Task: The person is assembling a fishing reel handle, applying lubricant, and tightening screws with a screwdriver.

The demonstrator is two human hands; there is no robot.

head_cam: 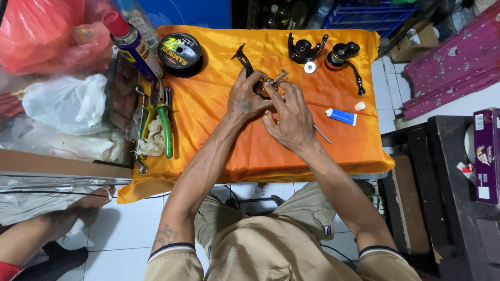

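Note:
Over an orange cloth-covered table [219,140], my left hand [246,99] grips a black fishing reel body [245,61] whose foot sticks up to the far left. My right hand [290,117] pinches a small metal part [279,78] at the reel's side, fingers closed around it. Both hands meet at the table's middle. Most of the reel body is hidden by my fingers.
On the cloth lie a black line spool [179,52], a spray can [131,42], green-handled pliers [165,127], a rag [152,139], reel parts [306,51], a crank handle [348,61], a blue-white tube [341,116] and a thin pin [322,134]. Another person's foot [91,200] rests at the left.

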